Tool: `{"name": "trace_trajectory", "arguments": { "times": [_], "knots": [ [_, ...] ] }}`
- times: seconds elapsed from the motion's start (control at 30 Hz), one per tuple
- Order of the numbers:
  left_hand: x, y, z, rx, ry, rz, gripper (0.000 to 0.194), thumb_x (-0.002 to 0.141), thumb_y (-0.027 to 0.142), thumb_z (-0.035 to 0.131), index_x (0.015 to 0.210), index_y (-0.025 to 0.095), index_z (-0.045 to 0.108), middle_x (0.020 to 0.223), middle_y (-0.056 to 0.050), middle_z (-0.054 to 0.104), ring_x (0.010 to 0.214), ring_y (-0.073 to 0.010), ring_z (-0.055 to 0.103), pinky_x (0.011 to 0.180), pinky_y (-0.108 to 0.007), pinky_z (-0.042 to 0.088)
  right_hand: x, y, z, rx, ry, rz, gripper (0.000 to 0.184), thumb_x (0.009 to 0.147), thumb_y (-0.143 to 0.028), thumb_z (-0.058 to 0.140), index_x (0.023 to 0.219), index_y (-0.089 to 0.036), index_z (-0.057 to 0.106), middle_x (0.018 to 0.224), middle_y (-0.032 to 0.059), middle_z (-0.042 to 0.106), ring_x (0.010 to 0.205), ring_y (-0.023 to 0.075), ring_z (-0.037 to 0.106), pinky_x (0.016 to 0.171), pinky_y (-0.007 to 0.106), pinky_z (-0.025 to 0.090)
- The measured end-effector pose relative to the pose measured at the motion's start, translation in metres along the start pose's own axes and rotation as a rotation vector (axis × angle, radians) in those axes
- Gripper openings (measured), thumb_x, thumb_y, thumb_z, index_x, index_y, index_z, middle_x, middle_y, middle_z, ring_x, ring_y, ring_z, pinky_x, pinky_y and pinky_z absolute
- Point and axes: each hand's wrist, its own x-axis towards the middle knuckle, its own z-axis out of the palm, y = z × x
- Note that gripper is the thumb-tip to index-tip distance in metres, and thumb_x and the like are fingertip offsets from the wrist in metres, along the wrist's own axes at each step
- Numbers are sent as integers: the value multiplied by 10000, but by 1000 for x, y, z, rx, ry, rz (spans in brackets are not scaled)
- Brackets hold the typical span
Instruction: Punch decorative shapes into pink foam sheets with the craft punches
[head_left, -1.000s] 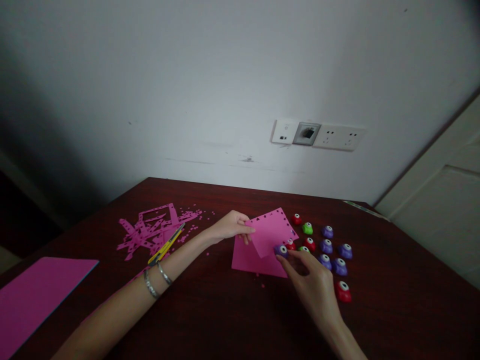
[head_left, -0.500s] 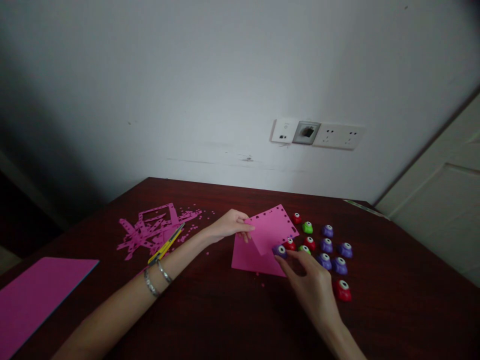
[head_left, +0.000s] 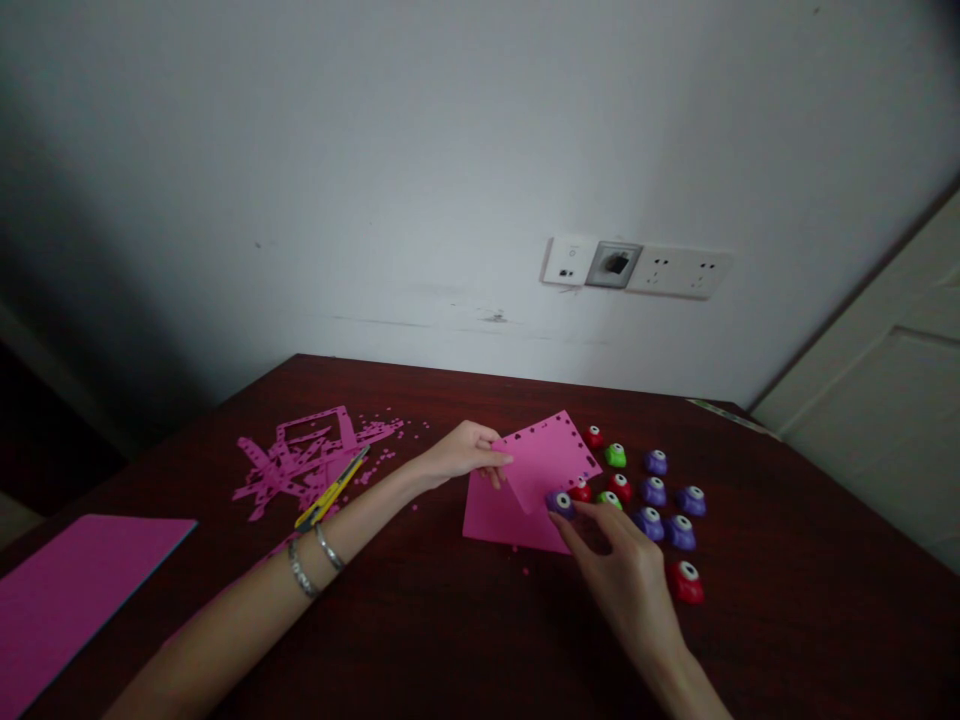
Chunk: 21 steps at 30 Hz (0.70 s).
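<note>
My left hand point(head_left: 474, 452) pinches the left corner of a pink sheet of paper point(head_left: 544, 455), which is lifted and tilted, with small shapes punched along its two far edges. Between the thumb and fingers of my right hand point(head_left: 619, 550) is a purple paper punch point(head_left: 560, 503), at the sheet's near right edge. I cannot tell whether the paper sits in its slot. Another pink sheet point(head_left: 495, 520) lies flat on the table underneath. Right of the paper stand several more punches, among them a red one point(head_left: 685, 582), a green one point(head_left: 615, 455) and a purple one point(head_left: 681, 531).
Punched pink paper strips point(head_left: 300, 465) and tiny confetti bits lie in a heap at the left, with a yellow utility knife point(head_left: 330, 495) beside them. A large pink sheet stack point(head_left: 82, 590) rests near left. Wall sockets point(head_left: 675, 272) are behind the dark table point(head_left: 420, 640).
The lifted sheet and my left hand have shifted very slightly to the right. My right hand and the purple punch have barely moved.
</note>
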Motion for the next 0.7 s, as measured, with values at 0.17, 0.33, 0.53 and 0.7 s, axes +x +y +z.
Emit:
{"name": "trace_trajectory", "arguments": {
  "times": [0.17,0.33,0.53,0.7],
  "knots": [
    [1,0,1,-7,-9,-3,262,694,354,685,735,106,611,634,-63,665,531,-119,610,554,-247,440,0,1,1,-16,-8,-2,236,813,-372,559,904,-164,625,775,70,639,677,176,620,606,286,503],
    [1,-1,1,-3,-6,-9,264,691,357,689,732,108,612,636,-59,665,540,-111,608,557,-235,435,0,0,1,-19,0,-28,237,820,-371,544,899,-165,628,774,68,638,674,176,621,607,287,508],
    [1,-1,1,-6,-7,-4,257,692,355,689,726,112,615,636,-56,664,546,-118,611,567,-246,442,0,-2,0,-17,-13,-51,221,822,-349,548,910,-158,616,765,59,621,668,167,612,609,281,504],
    [-1,-1,4,-14,-34,-12,276,682,367,695,736,106,622,628,-53,663,547,-124,616,569,-251,451,0,-3,0,-18,-33,-67,208,827,-339,540,911,-165,616,762,54,620,659,161,603,599,277,498]
  ]
}}
